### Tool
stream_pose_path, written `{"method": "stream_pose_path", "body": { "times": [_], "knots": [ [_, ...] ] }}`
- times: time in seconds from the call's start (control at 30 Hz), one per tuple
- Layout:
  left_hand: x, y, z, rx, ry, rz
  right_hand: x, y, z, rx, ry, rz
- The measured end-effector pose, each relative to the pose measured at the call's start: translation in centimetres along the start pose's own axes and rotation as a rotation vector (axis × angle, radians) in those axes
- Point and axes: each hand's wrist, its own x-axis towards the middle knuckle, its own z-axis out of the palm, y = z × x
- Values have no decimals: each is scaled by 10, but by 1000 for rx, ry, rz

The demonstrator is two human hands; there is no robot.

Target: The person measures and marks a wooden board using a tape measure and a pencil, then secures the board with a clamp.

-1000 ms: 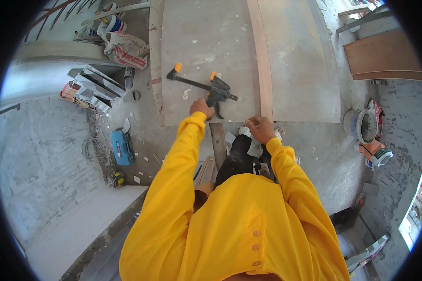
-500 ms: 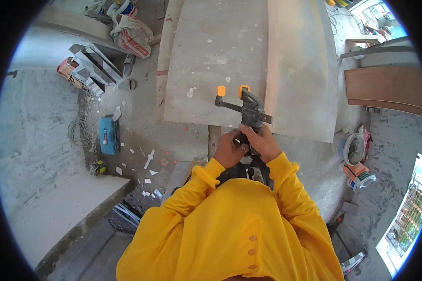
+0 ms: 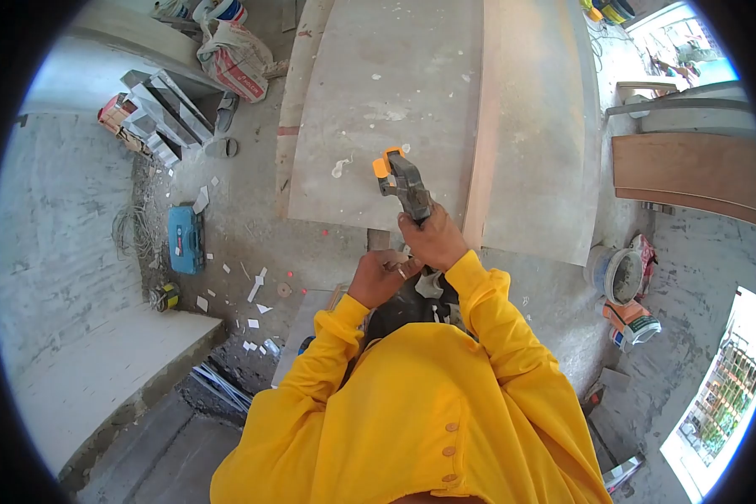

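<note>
Yellow-sleeved, reached forward with both arms (image 3: 326,336), bent at the elbows and drawn in toward the middle of the frame. Wrapped the right hand (image 3: 435,239) around the lower end of a clamp (image 3: 410,186), with the back of the hand upward and the thumb toward the left of the frame. Curled the left hand (image 3: 380,279) just below and to the left of it, with fingertips drawn together close to the right hand. Could not tell about anything pinched between those fingertips, too small and partly hidden there.

Held the clamp near the centre of the frame, slanting from the right hand toward the upper left, over the lower part of a broad grey-brown surface (image 3: 437,126). Could not tell from overhead about any contact between the two. Saw a dark grey to black body with paler, scuffed-looking patches, and bright orange pads (image 3: 381,169) set close together at the far end. Saw pale flecks on the surface and a pinkish-brown strip (image 3: 482,160) running upward right of centre.

Noted at left a blue case (image 3: 186,240) on the floor (image 3: 235,218), at upper left a white and red bag (image 3: 233,63), and at right a bucket (image 3: 623,277).
</note>
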Motion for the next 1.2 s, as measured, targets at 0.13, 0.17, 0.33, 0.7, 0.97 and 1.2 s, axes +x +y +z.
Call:
{"method": "stream_pose_path", "body": {
  "times": [0.13,0.17,0.33,0.7,0.97,1.2],
  "knots": [
    [1,-10,-8,24,-65,-72,-2,13,-6,-85,-61,-28],
    [1,-13,-11,34,-120,-75,-6,20,-6,-108,-91,-67],
    [13,-32,-26,-260,-65,-174,-15,38,2,-56,-86,-44],
    [32,-25,-40,-55,76,-194,50,93,51,-108,-5,7],
    [26,-67,-33,170,163,-85,28,89,40,-112,-41,266],
    [46,-73,-29,196,165,-125,-21,143,13,97,-21,123]
  ]
}}
